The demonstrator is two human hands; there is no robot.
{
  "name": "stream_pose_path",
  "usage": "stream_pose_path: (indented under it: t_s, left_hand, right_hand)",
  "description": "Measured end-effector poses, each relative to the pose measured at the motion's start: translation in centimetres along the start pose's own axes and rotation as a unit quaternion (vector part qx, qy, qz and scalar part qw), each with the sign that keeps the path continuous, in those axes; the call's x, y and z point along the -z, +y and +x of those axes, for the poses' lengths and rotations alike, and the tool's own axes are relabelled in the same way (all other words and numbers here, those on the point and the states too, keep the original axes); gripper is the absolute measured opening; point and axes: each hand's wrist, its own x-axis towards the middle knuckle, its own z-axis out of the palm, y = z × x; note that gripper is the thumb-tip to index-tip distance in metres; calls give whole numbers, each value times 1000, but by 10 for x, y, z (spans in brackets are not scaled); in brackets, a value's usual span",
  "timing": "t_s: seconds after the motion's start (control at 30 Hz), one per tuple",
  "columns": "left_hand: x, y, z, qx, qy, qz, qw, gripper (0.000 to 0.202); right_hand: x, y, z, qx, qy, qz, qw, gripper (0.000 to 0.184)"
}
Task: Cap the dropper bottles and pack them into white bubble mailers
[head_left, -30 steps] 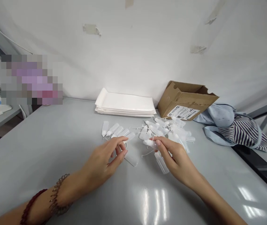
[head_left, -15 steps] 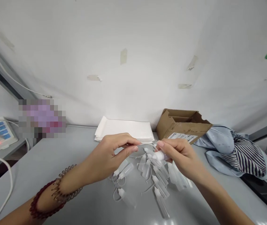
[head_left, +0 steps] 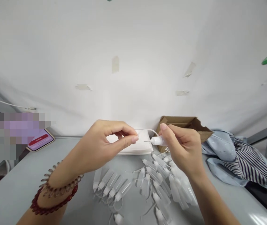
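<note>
My right hand (head_left: pixel 182 147) is closed around a small squeeze bottle (head_left: pixel 158 141). Its white nozzle and thin metal needle (head_left: pixel 146 141) point left, the needle uncovered. A thin white cap strap (head_left: pixel 152 130) arcs from the bottle towards my left hand (head_left: pixel 114 140). The thumb and forefinger of that hand are pinched at the strap's far end, a short gap from the needle tip; the cap itself is hidden in the fingers. Below my hands lie several similar clear bottles (head_left: pixel 161 184) in a loose pile, and a neater row of bottles (head_left: pixel 112 184) to the left.
Behind my hands lies a stack of white paper or envelopes (head_left: pixel 133 151). An open cardboard box (head_left: pixel 203 134) stands at the back right, beside blue and striped cloth (head_left: pixel 246 159). At the left edge leans a phone (head_left: pixel 40 140), partly blurred out, on the grey table (head_left: pixel 77 193).
Both hands and the bottle are higher over the paper stack, and the needle now shows plainly. The view has shifted, bringing more of the left bottle row into sight.
</note>
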Motion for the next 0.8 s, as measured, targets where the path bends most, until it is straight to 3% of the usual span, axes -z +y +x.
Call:
stream_pose_path:
  t_s: [0.13, 0.4, 0.8]
  left_hand:
    - [-9, 1, -6, 1, -15, 2, 1000, 11]
    - [-18, 8, -6, -33, 5, -22, 999, 13]
    - [-19, 11, -10, -38, 6, -21, 999, 11]
  right_hand:
    - [0, -2, -6, 10, 13, -14, 1000, 41]
    - [2, 0, -8, 23, 14, -8, 1000, 40]
    - [4, -1, -9, 15, 36, -3, 999, 40]
